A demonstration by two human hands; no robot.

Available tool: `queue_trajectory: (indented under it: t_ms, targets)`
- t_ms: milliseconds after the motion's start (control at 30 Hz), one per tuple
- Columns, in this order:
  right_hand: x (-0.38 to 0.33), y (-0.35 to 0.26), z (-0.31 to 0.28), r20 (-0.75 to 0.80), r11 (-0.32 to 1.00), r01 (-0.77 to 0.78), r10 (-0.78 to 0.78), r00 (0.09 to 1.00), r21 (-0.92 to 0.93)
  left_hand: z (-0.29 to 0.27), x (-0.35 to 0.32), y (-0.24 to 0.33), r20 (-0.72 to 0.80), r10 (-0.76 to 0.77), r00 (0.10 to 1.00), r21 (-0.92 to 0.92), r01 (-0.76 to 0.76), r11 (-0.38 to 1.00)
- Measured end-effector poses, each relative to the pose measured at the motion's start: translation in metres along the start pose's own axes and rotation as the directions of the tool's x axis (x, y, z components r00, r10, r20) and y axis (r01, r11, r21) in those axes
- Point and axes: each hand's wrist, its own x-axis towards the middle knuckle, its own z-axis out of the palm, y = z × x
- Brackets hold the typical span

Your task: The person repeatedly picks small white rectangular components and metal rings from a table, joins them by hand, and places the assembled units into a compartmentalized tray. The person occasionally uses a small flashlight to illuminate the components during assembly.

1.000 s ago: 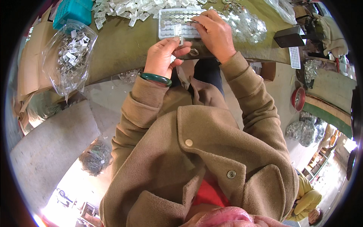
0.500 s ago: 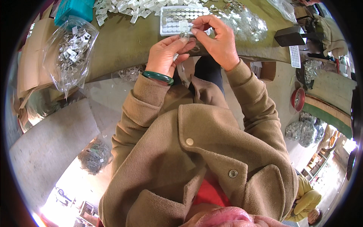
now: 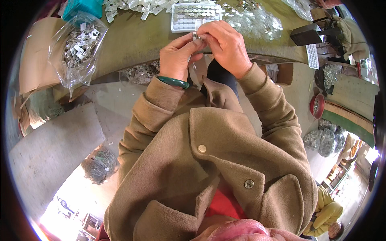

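My left hand (image 3: 175, 58) is closed in a pinch on a small shiny metal piece (image 3: 196, 36) with a whitish square tag (image 3: 198, 23) standing up from it. Against the same piece, the fingers of my right hand (image 3: 227, 46) press together and partly cover it. Just beyond my fingertips lies a white tray (image 3: 173, 25) with rows of small round silvery discs (image 3: 195, 15). Many small whitish tags (image 3: 140, 5) are heaped left of the tray. To its right spreads a pile of clear, shiny small pieces (image 3: 257, 24).
A clear plastic bag (image 3: 78, 52) of small metal and white pieces sits at the table's left, beside a cardboard box (image 3: 38, 56) and a teal basket (image 3: 86, 8). A dark box-shaped object (image 3: 305, 35) stands at the right edge. On the floor is a red bowl (image 3: 317, 106).
My right hand has turned and closed in over the metal piece, covering more of it and the tag. Both hands are nearer each other, and the view has shifted slightly.
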Motion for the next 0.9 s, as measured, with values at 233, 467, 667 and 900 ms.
queue_trajectory:
  t_ms: [233,467,667,900]
  targets:
    - [0.001,-0.004,0.0,0.078,0.826,-0.481,0.481,0.873,0.293,0.001,-0.007,-0.001,-0.013,0.103,0.995,0.007,-0.103,0.995]
    - [-0.001,-0.014,0.011,0.217,0.487,-0.592,0.624,0.75,0.642,0.0,-0.009,0.003,0.009,-0.036,0.999,-0.055,0.036,0.998]
    - [-0.007,-0.024,0.01,0.218,0.593,-0.647,0.634,0.742,0.478,-0.006,-0.009,0.003,0.105,-0.157,0.982,-0.144,0.172,0.975]
    - [-0.008,-0.018,0.006,0.424,0.355,-0.671,0.563,0.709,0.651,-0.022,0.002,-0.013,0.365,-0.241,0.899,-0.48,0.403,0.779]
